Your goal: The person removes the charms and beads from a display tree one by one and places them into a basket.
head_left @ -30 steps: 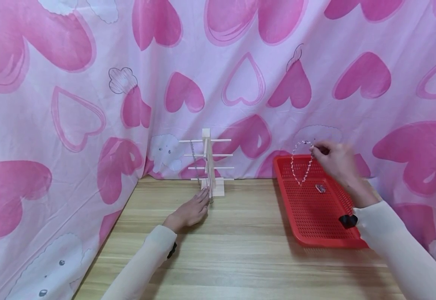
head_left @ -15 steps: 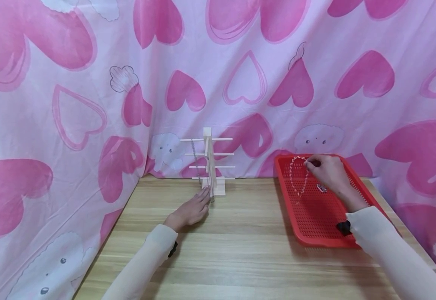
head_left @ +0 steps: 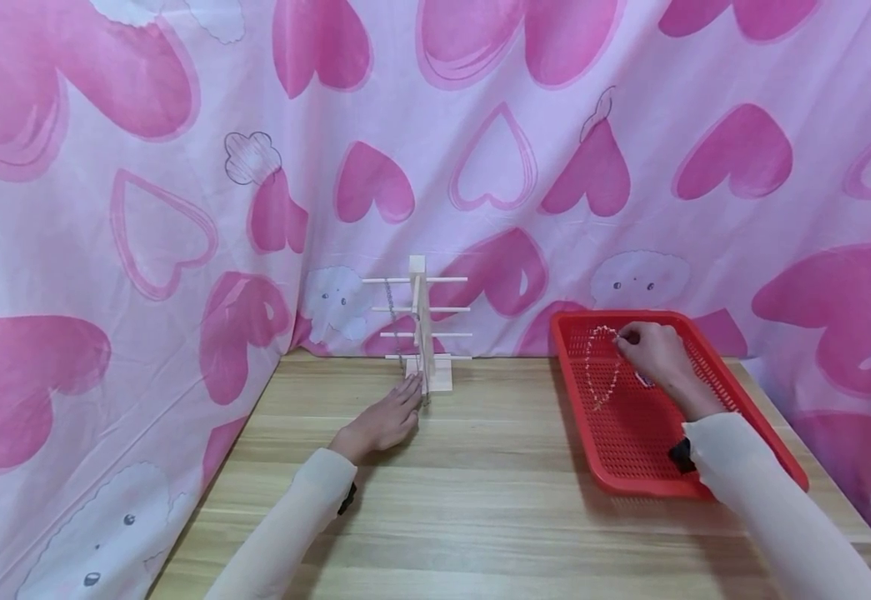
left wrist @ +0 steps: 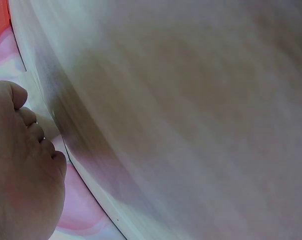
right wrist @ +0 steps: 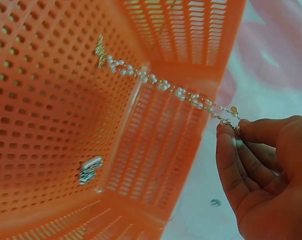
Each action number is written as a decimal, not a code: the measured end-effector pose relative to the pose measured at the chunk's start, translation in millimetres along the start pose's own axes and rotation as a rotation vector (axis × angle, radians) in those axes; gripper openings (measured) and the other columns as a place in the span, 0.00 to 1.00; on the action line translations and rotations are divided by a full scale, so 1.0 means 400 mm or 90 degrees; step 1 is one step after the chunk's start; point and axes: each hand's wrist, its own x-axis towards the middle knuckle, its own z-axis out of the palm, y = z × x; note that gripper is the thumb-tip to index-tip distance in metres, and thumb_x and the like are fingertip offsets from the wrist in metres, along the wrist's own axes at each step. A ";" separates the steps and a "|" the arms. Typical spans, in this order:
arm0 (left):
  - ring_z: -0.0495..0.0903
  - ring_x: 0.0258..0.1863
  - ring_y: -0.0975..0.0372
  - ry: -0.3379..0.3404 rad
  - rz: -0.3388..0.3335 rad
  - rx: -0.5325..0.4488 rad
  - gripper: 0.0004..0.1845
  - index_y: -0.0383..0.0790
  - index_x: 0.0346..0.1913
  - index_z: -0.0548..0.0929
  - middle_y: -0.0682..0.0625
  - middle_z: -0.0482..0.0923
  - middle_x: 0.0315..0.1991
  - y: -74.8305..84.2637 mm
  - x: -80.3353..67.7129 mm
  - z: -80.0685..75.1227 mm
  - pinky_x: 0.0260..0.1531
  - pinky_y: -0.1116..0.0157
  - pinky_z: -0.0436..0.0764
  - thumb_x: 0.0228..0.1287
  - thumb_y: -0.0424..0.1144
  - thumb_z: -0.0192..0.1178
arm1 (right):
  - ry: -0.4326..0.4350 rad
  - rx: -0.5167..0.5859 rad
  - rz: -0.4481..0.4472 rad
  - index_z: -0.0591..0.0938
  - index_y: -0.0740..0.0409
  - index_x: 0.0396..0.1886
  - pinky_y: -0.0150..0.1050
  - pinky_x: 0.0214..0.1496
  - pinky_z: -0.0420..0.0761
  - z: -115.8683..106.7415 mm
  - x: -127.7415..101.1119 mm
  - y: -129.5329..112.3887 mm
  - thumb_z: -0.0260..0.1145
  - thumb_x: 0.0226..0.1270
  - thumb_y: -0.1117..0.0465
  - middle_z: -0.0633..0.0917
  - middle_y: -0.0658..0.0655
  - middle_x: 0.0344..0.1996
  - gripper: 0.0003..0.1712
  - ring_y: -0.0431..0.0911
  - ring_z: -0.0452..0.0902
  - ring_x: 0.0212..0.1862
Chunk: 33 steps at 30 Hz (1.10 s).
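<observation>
Beaded necklace (right wrist: 163,86) hangs as a narrow loop from the right hand (head_left: 658,354), pinched between thumb and fingertips above the back part of a red basket (head_left: 648,486). From where I stand, the basket's raised rim runs round below that hand, its back side close to the cloth, its front right corner near the table's edge. Left of the basket, a broad strip of wood reaches to a pale wooden stand (head_left: 417,268) with pegs.

Farther left of the basket, the left hand (head_left: 381,425) has its fingers stretched out, tips at the foot of the stand. A grey chain (head_left: 391,304) hangs from the stand's top left peg. The table (head_left: 495,483) has a light wood grain; behind the basket and along the left side hangs pink cloth (head_left: 375,258) printed with hearts.

Only the right wrist view makes out the gold-coloured ornament (right wrist: 100,51) at the necklace's low end, over the basket's perforated floor; I can't tell whether it touches. A silvery bundle (right wrist: 91,170) lies in the basket there, mostly hidden by the hand in the head view.
</observation>
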 end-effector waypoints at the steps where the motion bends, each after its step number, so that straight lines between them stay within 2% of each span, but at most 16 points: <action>1: 0.43 0.88 0.43 -0.001 0.000 0.004 0.33 0.27 0.84 0.50 0.37 0.39 0.88 0.001 0.000 -0.002 0.87 0.48 0.53 0.86 0.42 0.34 | -0.002 0.002 0.006 0.85 0.70 0.57 0.40 0.31 0.84 0.001 0.003 0.009 0.62 0.81 0.60 0.88 0.72 0.46 0.18 0.55 0.83 0.37; 8: 0.43 0.88 0.43 -0.008 0.002 0.009 0.33 0.28 0.84 0.50 0.37 0.39 0.88 0.003 -0.002 -0.008 0.87 0.49 0.52 0.87 0.42 0.34 | 0.004 -0.001 0.023 0.84 0.72 0.56 0.45 0.34 0.88 -0.003 0.021 0.059 0.62 0.81 0.61 0.88 0.74 0.46 0.18 0.57 0.85 0.38; 17: 0.42 0.88 0.45 -0.007 -0.004 0.001 0.33 0.29 0.85 0.49 0.39 0.38 0.88 -0.003 0.000 0.003 0.87 0.49 0.51 0.86 0.43 0.34 | -0.009 -0.015 0.065 0.83 0.74 0.58 0.63 0.46 0.90 -0.005 0.040 0.116 0.60 0.81 0.61 0.86 0.77 0.48 0.20 0.63 0.85 0.43; 20: 0.42 0.88 0.45 0.000 -0.006 -0.012 0.33 0.29 0.85 0.50 0.39 0.39 0.89 -0.005 0.000 0.009 0.87 0.48 0.51 0.85 0.43 0.33 | -0.015 -0.016 0.080 0.83 0.75 0.58 0.63 0.46 0.90 -0.007 0.042 0.130 0.60 0.81 0.61 0.86 0.77 0.48 0.19 0.63 0.85 0.43; 26: 0.43 0.88 0.44 0.008 -0.008 -0.014 0.33 0.27 0.84 0.51 0.38 0.41 0.88 -0.002 -0.002 0.008 0.87 0.48 0.52 0.85 0.43 0.33 | -0.037 0.007 0.111 0.82 0.75 0.56 0.55 0.39 0.92 -0.008 0.038 0.152 0.61 0.79 0.62 0.86 0.77 0.48 0.18 0.61 0.86 0.39; 33: 0.41 0.88 0.46 -0.010 -0.015 0.007 0.33 0.30 0.85 0.50 0.40 0.40 0.88 0.004 -0.005 -0.003 0.87 0.51 0.52 0.87 0.44 0.33 | -0.056 0.015 0.151 0.81 0.74 0.58 0.61 0.45 0.92 -0.006 0.037 0.171 0.59 0.81 0.62 0.85 0.77 0.48 0.19 0.61 0.86 0.39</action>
